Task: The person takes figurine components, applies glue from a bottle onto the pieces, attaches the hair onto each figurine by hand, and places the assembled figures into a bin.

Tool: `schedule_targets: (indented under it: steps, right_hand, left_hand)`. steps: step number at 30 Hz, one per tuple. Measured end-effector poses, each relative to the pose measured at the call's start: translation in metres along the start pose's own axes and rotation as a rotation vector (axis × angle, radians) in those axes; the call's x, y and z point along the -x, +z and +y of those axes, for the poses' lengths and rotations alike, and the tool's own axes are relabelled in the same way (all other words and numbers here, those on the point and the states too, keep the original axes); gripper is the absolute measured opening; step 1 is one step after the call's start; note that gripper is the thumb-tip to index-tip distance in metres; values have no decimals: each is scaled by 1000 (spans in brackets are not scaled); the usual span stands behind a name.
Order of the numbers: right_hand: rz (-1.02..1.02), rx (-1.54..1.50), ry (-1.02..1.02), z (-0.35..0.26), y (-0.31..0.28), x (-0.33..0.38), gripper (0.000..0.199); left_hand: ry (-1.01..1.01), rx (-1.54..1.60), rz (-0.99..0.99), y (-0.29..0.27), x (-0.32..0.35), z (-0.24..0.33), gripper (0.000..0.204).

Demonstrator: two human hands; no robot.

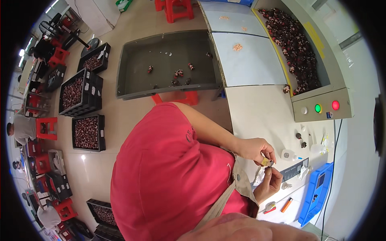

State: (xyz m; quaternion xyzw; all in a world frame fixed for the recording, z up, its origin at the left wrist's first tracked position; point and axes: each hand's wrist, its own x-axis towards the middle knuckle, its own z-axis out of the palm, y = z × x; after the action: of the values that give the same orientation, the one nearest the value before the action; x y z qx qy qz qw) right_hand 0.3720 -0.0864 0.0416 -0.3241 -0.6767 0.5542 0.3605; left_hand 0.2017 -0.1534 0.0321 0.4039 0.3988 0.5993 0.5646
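Observation:
My left hand (254, 150) reaches in over the worktable with its fingers bent in a pinch. A yellow band (265, 162) shows at its fingertips. Just below it, my right hand (270, 185) is closed too, its fingertips meeting those of the left. Between them sits a small dark-grey piece (271, 163), mostly covered by the fingers; its kind cannot be made out. Beside the hands lie a dark printed strip (295, 169), a small whitish bottle (288, 155) with a blue tip, and a white crumpled scrap (303, 172).
Small dark figures fill a machine trough (291, 44) with lit buttons. A blue tray (317, 193) and an orange stick (286, 205) lie to the right. Behind the left arm stands a large grey tub (169, 48); black crates (86, 130) line the floor.

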Motion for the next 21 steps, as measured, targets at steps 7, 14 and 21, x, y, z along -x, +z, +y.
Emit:
schedule_targets:
  steps: [7, 14, 21]
  right_hand:
    - [-11, 8, -12, -3, 5, -3, 8]
    - [-27, 18, -31, -4, 7, -5, 8]
    - [-21, -3, -26, -5, 7, -5, 8]
  left_hand:
    - [4, -2, 12, -3, 4, 4, 27]
    - [10, 24, 9, -6, 8, 4, 28]
    - [-9, 56, 3, -4, 5, 4, 28]
